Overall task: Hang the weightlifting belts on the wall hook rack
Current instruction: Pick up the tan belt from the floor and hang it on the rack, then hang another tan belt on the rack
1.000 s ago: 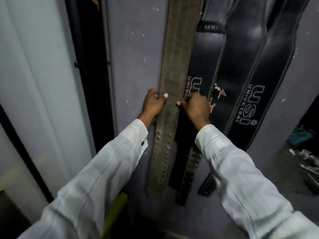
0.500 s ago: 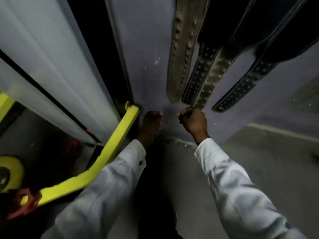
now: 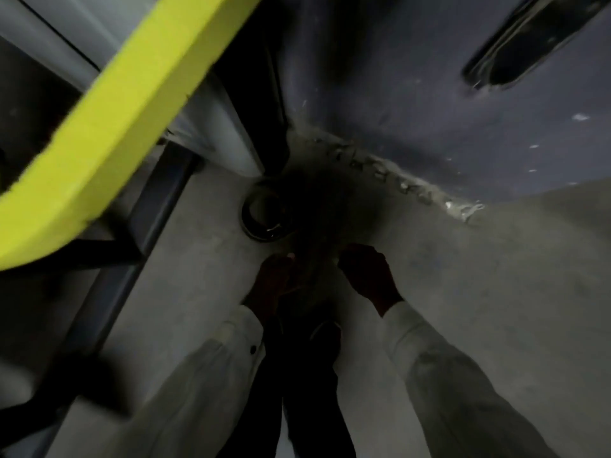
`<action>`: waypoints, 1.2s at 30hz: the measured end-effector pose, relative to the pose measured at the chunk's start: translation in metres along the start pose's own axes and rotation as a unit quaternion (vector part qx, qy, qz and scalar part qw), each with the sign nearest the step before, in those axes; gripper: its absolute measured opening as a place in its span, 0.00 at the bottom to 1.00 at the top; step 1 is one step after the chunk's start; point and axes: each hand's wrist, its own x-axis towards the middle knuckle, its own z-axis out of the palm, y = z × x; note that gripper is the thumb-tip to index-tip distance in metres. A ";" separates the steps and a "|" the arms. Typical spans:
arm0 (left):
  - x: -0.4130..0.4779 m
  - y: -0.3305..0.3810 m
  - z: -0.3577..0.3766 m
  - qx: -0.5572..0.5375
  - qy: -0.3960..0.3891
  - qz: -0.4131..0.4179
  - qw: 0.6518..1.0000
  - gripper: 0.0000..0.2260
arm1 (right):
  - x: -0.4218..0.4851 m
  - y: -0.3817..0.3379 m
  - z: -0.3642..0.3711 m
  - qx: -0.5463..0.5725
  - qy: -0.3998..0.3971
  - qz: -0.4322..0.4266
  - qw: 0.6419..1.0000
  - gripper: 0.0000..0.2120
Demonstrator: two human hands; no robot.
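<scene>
Two bare hands, the left hand [image 3: 274, 279] and the right hand [image 3: 367, 276], hover just below what looks like a coiled black leather belt [image 3: 261, 233] on the grey floor [image 3: 496, 292], their grip too blurred to tell; probably stiff and heavy, the coil is best seized around its whole roll.

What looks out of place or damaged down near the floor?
A dark ring lies on the floor in the corner, too blurred to identify. The seam where the wall meets the floor looks crumbled and chipped.
</scene>
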 end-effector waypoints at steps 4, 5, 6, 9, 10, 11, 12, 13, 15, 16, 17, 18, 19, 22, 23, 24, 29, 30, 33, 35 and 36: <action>0.094 -0.043 -0.034 0.087 0.054 0.013 0.995 0.17 | 0.072 0.018 0.057 0.014 -0.031 -0.020 0.999 0.17; 0.119 -0.048 -0.038 0.138 0.076 0.036 0.987 0.15 | 0.092 0.020 0.070 0.009 -0.036 -0.038 0.999 0.17; 0.141 -0.052 -0.041 0.182 0.096 0.068 0.976 0.12 | 0.110 0.020 0.083 0.003 -0.047 -0.050 0.998 0.17; 0.196 -0.049 -0.047 0.311 0.134 0.126 0.932 0.08 | 0.161 0.019 0.114 0.011 -0.057 -0.057 0.997 0.19; 0.220 -0.051 -0.050 0.332 0.130 0.136 0.924 0.09 | 0.178 0.017 0.125 0.034 -0.052 -0.051 0.997 0.19; 0.240 -0.049 -0.052 0.358 0.120 0.140 0.915 0.12 | 0.191 0.017 0.135 0.051 -0.048 -0.048 0.996 0.18; 0.248 -0.046 -0.054 0.392 0.101 0.138 0.904 0.14 | 0.198 0.015 0.138 0.069 -0.044 -0.042 0.996 0.18; 0.248 -0.041 -0.056 0.428 0.078 0.130 0.891 0.16 | 0.200 0.014 0.140 0.078 -0.040 -0.039 0.995 0.17; 0.281 -0.048 -0.058 0.468 0.067 0.131 0.871 0.17 | 0.227 0.022 0.159 0.102 -0.032 -0.026 0.994 0.15; 0.280 -0.046 -0.060 0.475 0.075 0.136 0.866 0.16 | 0.230 0.023 0.160 0.109 -0.024 -0.029 0.993 0.15; 0.272 -0.044 -0.060 0.464 0.089 0.139 0.870 0.15 | 0.233 0.024 0.161 0.099 -0.016 -0.034 0.994 0.16; 0.271 -0.046 -0.062 0.443 0.102 0.140 0.880 0.15 | 0.237 0.024 0.163 0.083 -0.007 -0.041 0.996 0.18; 0.265 -0.045 -0.063 0.428 0.106 0.136 0.887 0.15 | 0.240 0.024 0.163 0.046 0.003 -0.053 0.998 0.20; 0.239 -0.046 -0.066 0.438 0.121 0.135 0.880 0.13 | 0.246 0.018 0.153 -0.061 0.067 -0.140 0.986 0.28; 0.227 -0.042 -0.067 0.433 0.115 0.139 0.883 0.13 | 0.246 0.014 0.147 -0.125 0.087 -0.186 0.971 0.30; 0.213 -0.038 -0.069 0.420 0.094 0.135 0.892 0.13 | 0.246 0.009 0.140 -0.175 0.088 -0.218 0.956 0.32; 0.155 -0.003 -0.059 0.391 0.024 0.202 0.898 0.17 | 0.216 -0.020 0.094 -0.154 0.003 -0.162 0.975 0.30; 0.137 0.006 -0.057 0.350 0.040 0.219 0.910 0.13 | 0.201 -0.024 0.080 -0.104 -0.010 -0.156 0.982 0.27; 0.093 0.032 -0.053 0.132 0.075 0.229 0.962 0.07 | 0.151 -0.028 0.035 0.176 -0.081 -0.069 0.979 0.17; 0.056 0.057 -0.046 -0.019 0.047 0.103 0.993 0.14 | 0.107 -0.030 0.001 0.253 -0.095 -0.029 0.962 0.18; 0.037 0.067 -0.044 -0.048 0.018 0.023 0.998 0.21 | 0.087 -0.030 -0.011 0.255 -0.094 -0.032 0.962 0.24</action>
